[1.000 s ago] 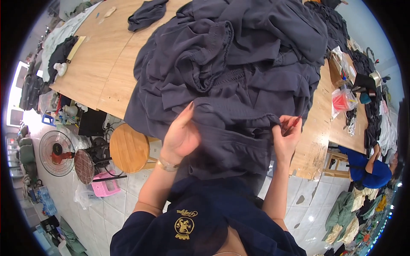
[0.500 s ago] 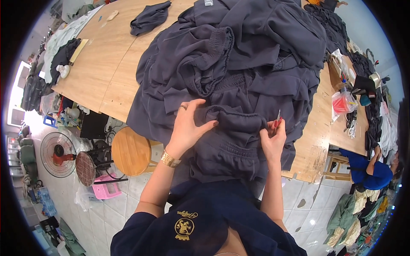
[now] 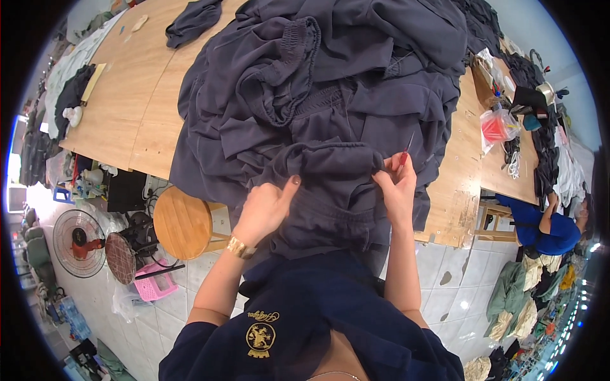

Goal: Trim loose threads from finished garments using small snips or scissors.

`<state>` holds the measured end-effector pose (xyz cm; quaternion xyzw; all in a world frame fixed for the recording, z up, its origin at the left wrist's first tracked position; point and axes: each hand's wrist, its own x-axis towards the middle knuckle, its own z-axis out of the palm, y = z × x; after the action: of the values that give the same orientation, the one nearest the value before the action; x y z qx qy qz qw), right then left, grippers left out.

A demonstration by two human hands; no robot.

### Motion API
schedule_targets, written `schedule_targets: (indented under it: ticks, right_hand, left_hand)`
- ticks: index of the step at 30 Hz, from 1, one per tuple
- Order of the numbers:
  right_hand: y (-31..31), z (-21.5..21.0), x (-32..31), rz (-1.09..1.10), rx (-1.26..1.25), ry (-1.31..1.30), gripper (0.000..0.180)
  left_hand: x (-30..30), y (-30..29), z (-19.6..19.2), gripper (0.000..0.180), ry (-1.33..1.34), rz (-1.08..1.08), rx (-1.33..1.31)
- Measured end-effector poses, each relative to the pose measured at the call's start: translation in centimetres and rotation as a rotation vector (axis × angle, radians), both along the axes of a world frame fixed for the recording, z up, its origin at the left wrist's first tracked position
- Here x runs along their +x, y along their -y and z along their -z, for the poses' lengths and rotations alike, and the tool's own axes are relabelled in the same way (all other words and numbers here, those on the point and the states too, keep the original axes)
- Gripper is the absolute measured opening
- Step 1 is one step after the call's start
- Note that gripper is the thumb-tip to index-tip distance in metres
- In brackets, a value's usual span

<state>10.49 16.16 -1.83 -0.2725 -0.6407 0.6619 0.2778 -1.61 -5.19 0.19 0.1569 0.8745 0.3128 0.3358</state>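
Dark grey garments with gathered elastic waistbands lie heaped in front of me. The nearest garment (image 3: 337,162) has its waistband stretched sideways between my hands. At its left end, my left hand (image 3: 265,206) is closed on the cloth, thumb raised on top and fingertips tucked out of sight in the fabric. My right hand (image 3: 397,187) pinches the band's right end between thumb and finger. The same hand also holds a small red-handled tool (image 3: 404,159) with a thin pointed metal tip pointing up; its exact kind is unclear. Behind lies another gathered waistband (image 3: 298,54) in the heap.
The wooden table (image 3: 136,89) runs under the heap. A loose dark grey piece (image 3: 194,22) lies at the far left. A round stool (image 3: 182,222) and a fan (image 3: 79,235) stand on the left. At right are a clear bag with red contents (image 3: 499,127) and a seated person in blue (image 3: 549,232).
My left hand has gone from spread fingers to closed on the waistband's left end. My right hand keeps its pinch and the red-handled tool. The whole view has shifted slightly.
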Motion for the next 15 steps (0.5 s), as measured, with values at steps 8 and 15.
schedule_targets:
  ticks: [8,15]
  right_hand:
    - [1.6,-4.2,0.5,0.133,-0.309,-0.333,0.032]
    - [1.8,-2.7,0.4,0.248,-0.141,-0.323,0.027]
  left_hand:
    - [-1.4,0.6,1.2,0.028,0.377,0.177,0.163]
    - [-2.2,0.8,0.5,0.038,1.347,-0.347,1.742]
